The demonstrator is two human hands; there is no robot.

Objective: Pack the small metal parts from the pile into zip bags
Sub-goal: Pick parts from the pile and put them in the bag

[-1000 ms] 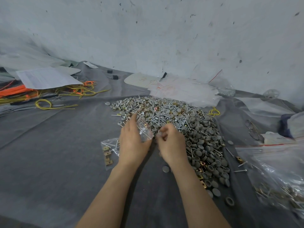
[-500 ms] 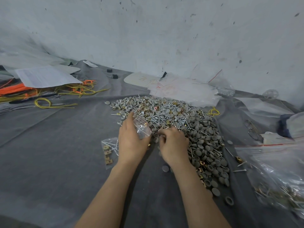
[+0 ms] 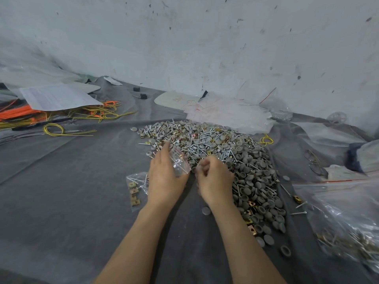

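Bag (image 3: 180, 163) in left grip (image 3: 164, 178), right grip (image 3: 215, 178) on pile (image 3: 238, 152)

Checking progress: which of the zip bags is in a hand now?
The small clear bag held by the left hand, at the pile's near edge. The bag with brass clips lies on the cloth beside it; the big bag lies far right.

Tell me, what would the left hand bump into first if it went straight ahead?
Most likely the pile of screws and caps: the left hand, gripping a small clear bag, points at its near edge.
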